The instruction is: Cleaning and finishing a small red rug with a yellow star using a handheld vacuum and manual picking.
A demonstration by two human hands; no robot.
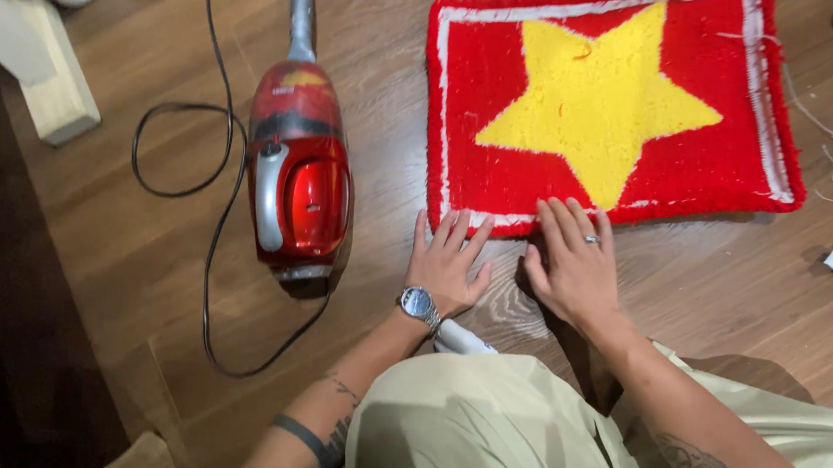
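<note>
Both hands lie flat with the grip wide and holding nothing, left hand (pixel 446 265) and right hand (pixel 575 263) pressing the near edge of the red star rug (pixel 604 100) against the wooden floor (pixel 733 292), beside a red vacuum cleaner (pixel 299 169).

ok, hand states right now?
Left hand: open, flat on the rug edge, holding nothing.
Right hand: open, flat on the rug edge, holding nothing.

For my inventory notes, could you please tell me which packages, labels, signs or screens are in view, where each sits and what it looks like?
Label: on top of the red vacuum, left of the rug; small yellow patch, print too blurred to make out.
Watch face: on the left hand wrist; round, silver, bluish dial.
No packages or signs.
</note>
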